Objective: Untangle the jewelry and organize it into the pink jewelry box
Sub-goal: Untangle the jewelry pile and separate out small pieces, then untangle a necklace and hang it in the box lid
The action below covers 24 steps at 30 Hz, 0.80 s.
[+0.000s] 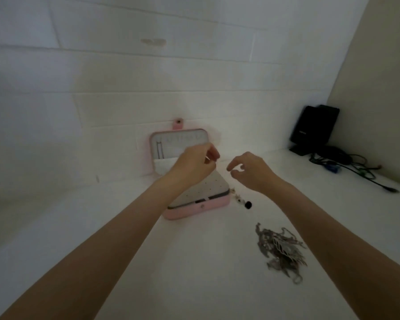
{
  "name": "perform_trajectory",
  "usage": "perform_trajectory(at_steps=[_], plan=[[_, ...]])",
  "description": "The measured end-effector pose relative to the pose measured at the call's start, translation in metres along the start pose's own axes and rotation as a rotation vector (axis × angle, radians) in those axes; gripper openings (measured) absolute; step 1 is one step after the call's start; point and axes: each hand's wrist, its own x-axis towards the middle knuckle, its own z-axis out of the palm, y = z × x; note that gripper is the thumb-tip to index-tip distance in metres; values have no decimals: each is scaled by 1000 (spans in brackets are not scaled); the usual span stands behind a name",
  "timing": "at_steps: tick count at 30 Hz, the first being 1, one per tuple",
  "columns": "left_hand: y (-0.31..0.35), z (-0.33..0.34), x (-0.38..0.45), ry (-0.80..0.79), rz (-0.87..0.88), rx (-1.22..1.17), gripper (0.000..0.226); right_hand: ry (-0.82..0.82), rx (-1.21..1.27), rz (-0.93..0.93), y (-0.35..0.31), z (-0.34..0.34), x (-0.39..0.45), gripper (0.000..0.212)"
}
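hands hover over the white surface near its back edge, both raised above the pink jewelry box (195, 210). the left hand (195, 161) has its fingers curled in, thumb and fingertips pressed together as if pinching something very small and pale; what it is cannot be made out through the blur. the right hand (249, 169) sits just beside it, thumb and forefinger curved toward each other with a small gap between them; whether a fine chain runs between them cannot be told.

the box stands open against the back wall, its lid (178, 146) upright with a pink strap tab sticking up from its top edge and a row of small hooks inside. a pale grey dotted panel (202, 189) covers the lower half of the box.

just beside the box's right side lie a few small pieces (237, 197) and a black round bead (248, 205). nearer the front, toward the right, a tangled heap of silver jewelry (281, 249) rests on the surface, well apart from the box.

in the far right corner a black device (314, 129) stands with dark cables (353, 166) trailing along the surface.
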Motion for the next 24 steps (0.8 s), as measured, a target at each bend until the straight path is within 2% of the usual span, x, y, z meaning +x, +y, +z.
perform_trajectory(at_steps=[3,6,8,10,12,15,18,20,22,24], plan=[[18,25,-9,-154,66,12,21,-151,23,116,26,-13,-24,16],[34,49,-22,-395,164,82,15,-467,-53,197,38,-20,-43,17],[45,62,-28,-556,179,137,19,-620,-124,231,42,-25,-53,19],[51,73,-32,-652,154,170,25,-704,-168,230,45,-29,-60,20],[52,82,-35,-679,146,209,27,-751,-190,216,48,-30,-68,25],[51,91,-39,-664,135,178,25,-734,-198,176,52,-26,-75,33],[51,89,-38,-641,139,200,16,-673,-104,148,60,-27,-74,17],[48,85,-34,-624,145,229,11,-545,-24,141,68,-32,-72,5],[46,83,-32,-624,145,224,12,-408,-25,147,78,-37,-72,4],[44,81,-29,-625,145,213,10,-430,-43,174,82,-37,-75,14]])
